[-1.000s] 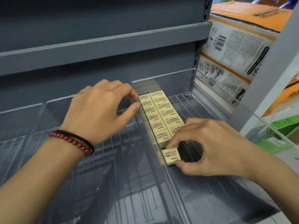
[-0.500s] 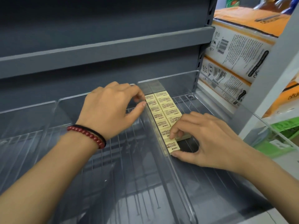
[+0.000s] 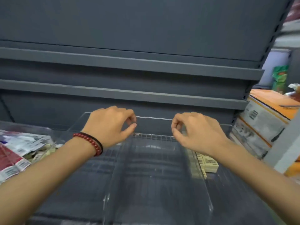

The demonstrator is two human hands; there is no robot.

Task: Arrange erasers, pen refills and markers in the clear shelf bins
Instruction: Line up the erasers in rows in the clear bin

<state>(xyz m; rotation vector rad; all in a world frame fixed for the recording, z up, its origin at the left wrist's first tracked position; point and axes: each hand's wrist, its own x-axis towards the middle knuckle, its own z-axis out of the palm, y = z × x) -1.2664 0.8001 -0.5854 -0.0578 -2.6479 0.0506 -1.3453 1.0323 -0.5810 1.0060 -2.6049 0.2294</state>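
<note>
Hands were at back corners of clear bin (image 3: pixel 154 117).
Left hand (image 3: pixel 110 125) and right hand (image 3: pixel 198 129) curled, fingertips near thumbs; couldn't tell if gripping bin walls. Erasers (image 3: pixel 208 162) sat right of bin.

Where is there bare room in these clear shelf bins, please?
The middle clear plastic bin is bare, between its neighbours. Red-and-white packets crowd the left bin; pale yellow rectangular erasers line the left wall of the right bin.

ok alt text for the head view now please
The left hand and right hand, both loosely curled, reach over a clear bin in a grey shelf unit; whether they grip it is unclear. Yellow erasers lie in the bin to its right.
</note>
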